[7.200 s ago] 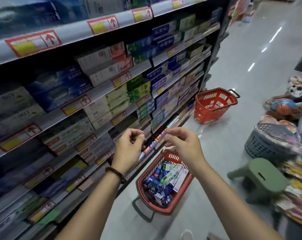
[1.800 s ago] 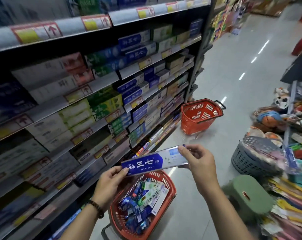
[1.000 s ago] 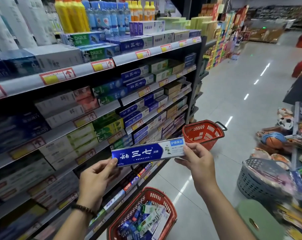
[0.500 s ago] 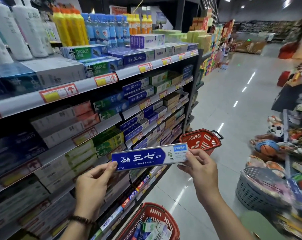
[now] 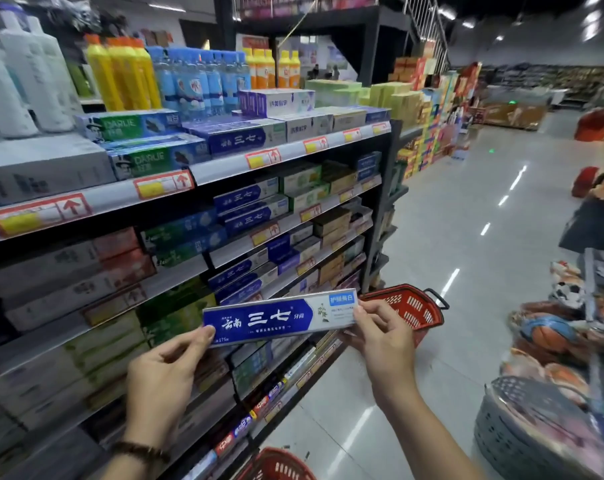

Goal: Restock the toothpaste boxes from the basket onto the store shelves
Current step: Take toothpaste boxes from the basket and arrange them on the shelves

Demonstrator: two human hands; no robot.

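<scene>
1. a red basket [image 5: 276, 465] is cut off by the bottom edge, only its rim and some mesh showing; what lies in it cannot be seen; a second red basket [image 5: 411, 310] stands on the aisle floor further on, partly hidden behind the right hand [image 5: 383, 344].
2. the near end of the shelves [image 5: 203, 174] is blurred, and the boxes there cannot be read; the goods heaped around a grey basket [image 5: 522, 441] at the right edge are also too smeared to name; both forearms run out of the bottom of the frame.
3. a person holds a toothpaste box [image 5: 279, 318] in the air in front of the lower shelves, between the two hands and touching no shelf; its long axis runs left to right, with the right end a little higher; the blue end points left and the pale end right; the printed face is turned to the camera.
4. the left hand [image 5: 162, 375], a beaded bracelet [image 5: 141, 450] on its wrist, pinches the box's lower left corner; the thumb lies on the front face, and the other fingers are curled behind the box, their tips out of sight.
5. the right hand pinches the pale end; its fingertips [image 5: 364, 308] rest at the upper right corner and the thumb sits under the lower edge; the gap between fingers and thumb is narrow, only as wide as the box is tall.
</scene>
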